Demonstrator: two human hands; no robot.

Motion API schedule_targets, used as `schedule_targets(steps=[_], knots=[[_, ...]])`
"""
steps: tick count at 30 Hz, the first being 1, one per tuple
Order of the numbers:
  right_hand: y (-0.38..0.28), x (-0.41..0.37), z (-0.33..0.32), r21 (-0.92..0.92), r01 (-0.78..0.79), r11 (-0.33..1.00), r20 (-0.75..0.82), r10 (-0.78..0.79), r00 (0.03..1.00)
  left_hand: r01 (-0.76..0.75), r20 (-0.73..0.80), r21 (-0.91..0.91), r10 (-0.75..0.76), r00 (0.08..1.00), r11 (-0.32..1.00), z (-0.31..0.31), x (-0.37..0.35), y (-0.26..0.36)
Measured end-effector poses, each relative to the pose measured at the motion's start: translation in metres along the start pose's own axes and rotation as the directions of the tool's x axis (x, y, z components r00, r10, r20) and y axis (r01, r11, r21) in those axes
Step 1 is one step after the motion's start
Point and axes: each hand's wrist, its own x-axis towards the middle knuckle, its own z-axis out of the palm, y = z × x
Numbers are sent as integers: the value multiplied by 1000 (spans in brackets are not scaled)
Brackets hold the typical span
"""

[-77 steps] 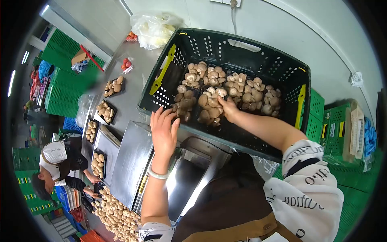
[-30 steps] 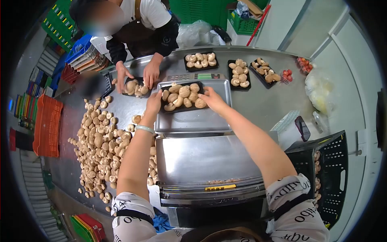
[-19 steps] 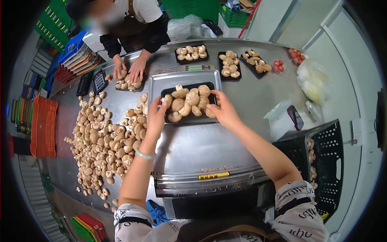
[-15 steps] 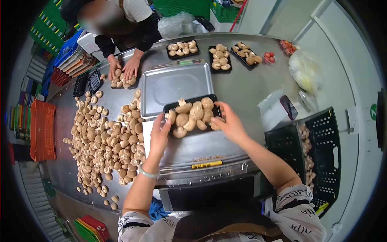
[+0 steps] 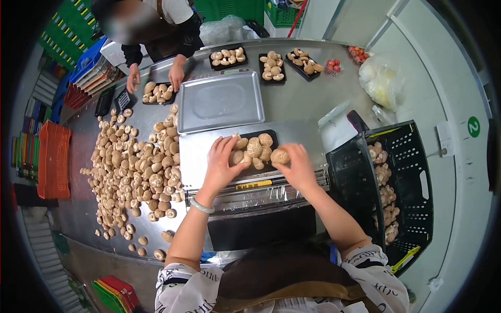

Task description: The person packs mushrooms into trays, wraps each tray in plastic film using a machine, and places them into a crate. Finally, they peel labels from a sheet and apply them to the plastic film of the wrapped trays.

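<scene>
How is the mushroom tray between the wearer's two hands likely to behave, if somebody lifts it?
The black tray looks like moulded plastic, so it is probably fairly stiff. The mushrooms lie piled unevenly with no visible wrap, so a tilt might spill some. Being round-topped, loose ones could also roll.

1 head-worn camera, facing forward and down; left hand (image 5: pixel 220 164) and right hand (image 5: pixel 299 168) near, metal table (image 5: pixel 305 101) below.

the left hand (image 5: pixel 221 165) hides one end of the black tray (image 5: pixel 274 137). the view's top edge crops a co-worker (image 5: pixel 163 45).
</scene>
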Motion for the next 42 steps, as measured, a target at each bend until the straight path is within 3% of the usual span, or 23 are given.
schedule_targets(steps=[3,5,7,8,12,15,18,22,23,25,27,28,31,32,33,35,36,37,38,39,40,41,42], knots=[[-32,17,-9,329,-13,944,-116,54,992,-12,-37,-62,10,999,998,6,-6,-5],[-43,34,4,236,184,954,-56,-176,983,-32,-59,-87,27,998,996,8,-5,-8],[-45,50,26,129,405,905,15,-410,912,-15,-60,-83,10,998,996,6,-4,-4],[-44,54,36,-12,390,921,105,-386,916,-6,-63,-87,0,998,996,7,-5,-5],[-39,54,43,19,301,953,179,-299,937,-30,-65,-81,25,998,996,7,-5,-13],[-38,49,31,181,311,933,99,-332,938,-17,-65,-152,7,998,988,-3,-8,-8],[-24,30,-11,194,153,969,1,-156,988,8,-156,-302,-58,986,953,-33,-28,-5],[34,-31,-51,-72,-12,997,-184,-2,983,393,-277,-181,-430,859,902,-60,-98,-36],[40,-47,-52,-168,-85,982,-150,60,987,446,-309,-116,-459,833,887,-63,-113,-33],[45,-80,-51,-357,-219,908,-91,199,976,441,-352,142,-371,859,886,-52,-138,-33],[42,-97,-30,-444,-220,868,-66,214,975,431,-352,284,-325,878,857,-32,-149,-21],[42,-102,-15,-459,-210,863,-38,217,975,479,-343,227,-390,854,848,-21,-147,-12],[50,-99,22,-224,-217,950,-8,221,975,488,-270,157,-438,857,858,0,-143,-18],[52,-98,20,-202,-117,972,-27,114,993,452,-223,97,-423,878,887,0,-142,-26],[54,-97,10,46,-249,967,109,243,964,508,-52,-194,-526,849,839,-13,-142,-30],[57,-92,-25,450,-530,719,433,344,833,598,337,-645,-526,781,476,-49,-137,-34],[45,-90,-47,627,-538,564,462,288,839,589,384,-682,-473,793,434,-74,-127,-17],[40,-87,-61,661,-525,536,459,265,848,593,427,-728,-450,785,344,-93,-121,-10],[31,-83,-70,811,-480,334,447,175,877,549,442,-804,-385,810,231,-113,-110,5],[22,-76,-78,903,-418,103,410,91,908,512,434,-833,-325,840,211,-126,-102,6],[8,-61,-86,954,-298,17,297,25,954,422,389,-901,-242,889,102,-136,-90,6],[-1,-43,-87,981,-178,-78,177,-28,984,295,280,-951,-142,950,97,-142,-73,3],[5,-25,-79,967,-77,-244,75,-16,997,155,163,-986,-152,975,-61,-141,-57,6]])
